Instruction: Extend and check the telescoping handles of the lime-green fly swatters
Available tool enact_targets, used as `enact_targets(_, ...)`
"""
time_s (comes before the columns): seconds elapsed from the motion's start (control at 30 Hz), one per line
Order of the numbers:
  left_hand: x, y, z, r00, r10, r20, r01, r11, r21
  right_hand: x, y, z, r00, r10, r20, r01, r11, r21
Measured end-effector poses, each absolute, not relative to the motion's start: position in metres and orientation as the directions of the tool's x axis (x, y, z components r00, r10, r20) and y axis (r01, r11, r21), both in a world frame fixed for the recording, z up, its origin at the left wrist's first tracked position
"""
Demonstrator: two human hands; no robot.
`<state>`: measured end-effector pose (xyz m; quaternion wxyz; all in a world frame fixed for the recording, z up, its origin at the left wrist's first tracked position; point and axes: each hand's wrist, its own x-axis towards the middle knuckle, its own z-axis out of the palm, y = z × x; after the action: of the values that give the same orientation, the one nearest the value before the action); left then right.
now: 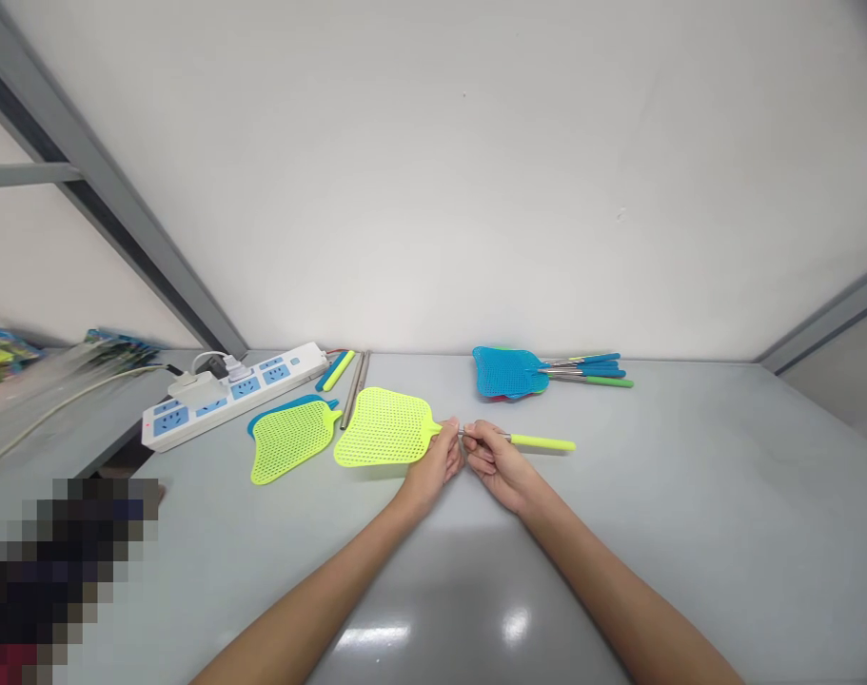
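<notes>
My left hand [437, 468] pinches the neck of a yellow-green mesh swatter head [384, 427] that lies on the grey table [690, 495]. My right hand [496, 464] grips a thin metal rod with a yellow-green handle [543, 442], its tip meeting the head's neck between my hands. Left of this lies another yellow-green swatter head [290, 439] on top of a blue one [266, 415].
A stack of finished swatters with a blue head [508, 370] and blue and green handles [594, 371] lies at the back. Loose rods [354, 388] and handles [335, 370] lie by a white power strip [226, 393]. Coloured packets [5, 354] sit far left.
</notes>
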<state>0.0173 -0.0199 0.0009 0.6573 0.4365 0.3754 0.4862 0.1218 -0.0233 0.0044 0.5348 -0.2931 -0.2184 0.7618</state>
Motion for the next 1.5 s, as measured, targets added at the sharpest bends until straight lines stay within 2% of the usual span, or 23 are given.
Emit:
enact_targets(0.33,0.019,-0.02,0.002,0.236,0.97,-0.052,-0.326,0.129,0.936,0.122,-0.023,0.005,-0.276,0.94,-0.201,-0.673,-0.338,-0.658)
enact_targets(0.53,0.019,-0.021,0.002,0.195,0.981,-0.019,-0.233,0.065,0.97,0.121,-0.024,0.003,-0.25,0.943,-0.22,-0.676,-0.333,-0.657)
enact_targets(0.9,0.018,-0.02,-0.003,0.186,0.981,-0.051,-0.246,0.097,0.965,0.12,-0.027,0.004,-0.237,0.946,-0.219,-0.664,-0.323,-0.675)
enact_targets(1.13,0.016,-0.016,-0.008,0.222,0.969,-0.107,-0.284,0.17,0.944,0.116,-0.028,0.004,-0.245,0.957,-0.153,-0.622,-0.276,-0.733)
enact_targets(1.37,0.018,-0.025,0.001,0.256,0.956,-0.143,-0.166,0.189,0.968,0.118,-0.03,0.002,-0.298,0.948,-0.115,-0.563,-0.271,-0.781)
enact_targets(1.5,0.016,-0.028,0.004,0.255,0.96,-0.116,-0.108,0.147,0.983,0.117,-0.029,-0.001,-0.285,0.954,-0.096,-0.505,-0.234,-0.831)
